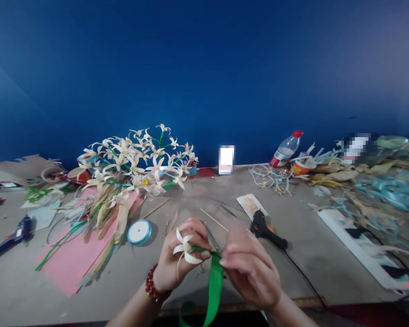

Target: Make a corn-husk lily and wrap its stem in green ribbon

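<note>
My left hand (187, 247) is closed round the green stem of a white artificial flower (184, 249), whose pale narrow petals rest over my fingers. A wide green ribbon (214, 284) hangs from the stem between my hands and curls below the table's edge. With thumb and fingers together, my right hand (250, 265) pinches the ribbon's upper end against the stem. Beyond my fingers lies a thin wooden stick (214, 219). A spool of light blue ribbon (139, 232) sits left of my hands.
Many finished white flowers (136, 159) stand at the back left above pink paper (63, 268). A black glue gun (267, 230) lies right of my hands, near a white power strip (357, 252). A blue glue gun (15, 236) is far left. A bottle (286, 149) leans behind.
</note>
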`<action>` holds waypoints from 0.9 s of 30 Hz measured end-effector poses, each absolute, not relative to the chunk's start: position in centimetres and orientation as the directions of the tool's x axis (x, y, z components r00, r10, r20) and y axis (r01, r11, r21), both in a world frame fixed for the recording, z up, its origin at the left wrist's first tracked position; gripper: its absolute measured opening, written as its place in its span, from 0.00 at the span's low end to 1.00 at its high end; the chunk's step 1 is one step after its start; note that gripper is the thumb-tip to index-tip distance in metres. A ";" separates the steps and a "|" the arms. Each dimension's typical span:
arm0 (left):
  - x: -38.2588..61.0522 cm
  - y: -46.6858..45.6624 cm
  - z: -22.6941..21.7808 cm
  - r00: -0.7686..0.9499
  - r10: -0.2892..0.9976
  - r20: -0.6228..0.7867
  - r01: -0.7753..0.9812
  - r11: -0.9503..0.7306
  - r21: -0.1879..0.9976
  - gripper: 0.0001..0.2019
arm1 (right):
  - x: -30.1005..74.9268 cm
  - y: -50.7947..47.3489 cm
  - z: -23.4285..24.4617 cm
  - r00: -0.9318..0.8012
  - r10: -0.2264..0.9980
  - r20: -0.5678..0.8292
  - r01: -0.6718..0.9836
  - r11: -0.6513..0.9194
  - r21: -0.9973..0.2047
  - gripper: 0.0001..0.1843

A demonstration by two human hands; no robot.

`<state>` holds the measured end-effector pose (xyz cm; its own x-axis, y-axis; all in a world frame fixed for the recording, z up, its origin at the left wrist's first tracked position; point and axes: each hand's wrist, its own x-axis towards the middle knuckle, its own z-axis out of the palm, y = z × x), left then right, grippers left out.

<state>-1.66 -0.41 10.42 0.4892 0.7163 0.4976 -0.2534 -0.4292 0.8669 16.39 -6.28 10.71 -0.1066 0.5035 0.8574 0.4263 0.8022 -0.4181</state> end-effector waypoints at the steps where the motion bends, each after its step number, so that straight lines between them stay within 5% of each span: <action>1: -1.7 -0.4 10.6 0.501 0.697 0.513 -0.259 -0.445 0.857 0.02 | 16.4 -6.2 10.6 -0.078 0.545 0.835 0.384 0.789 -0.480 0.07; 6: -1.7 -0.2 11.0 0.522 0.643 0.561 -0.284 -0.489 0.825 0.05 | 15.9 -6.1 9.3 0.077 0.781 0.620 0.082 0.615 -0.784 0.05; 10: -1.6 -0.1 11.0 0.538 0.631 0.559 -0.270 -0.500 0.823 0.05 | 14.9 -6.0 8.1 0.122 0.939 0.323 -0.276 0.345 -0.897 0.10; 16: -1.4 0.1 11.0 0.523 0.630 0.574 -0.256 -0.526 0.811 0.02 | 13.8 -5.9 8.1 0.012 1.000 -0.004 -0.629 0.004 -0.777 0.16; 27: -1.3 -0.3 10.5 0.499 0.684 0.532 -0.330 -0.417 0.847 0.03 | 13.3 -6.0 8.6 0.006 0.986 -0.164 -0.693 -0.114 -0.712 0.11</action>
<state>-1.31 -0.29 10.45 0.4989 0.6845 0.5316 -0.3298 -0.4173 0.8468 13.35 -6.01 8.64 0.0059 0.9865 -0.1639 -0.6927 -0.1142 -0.7121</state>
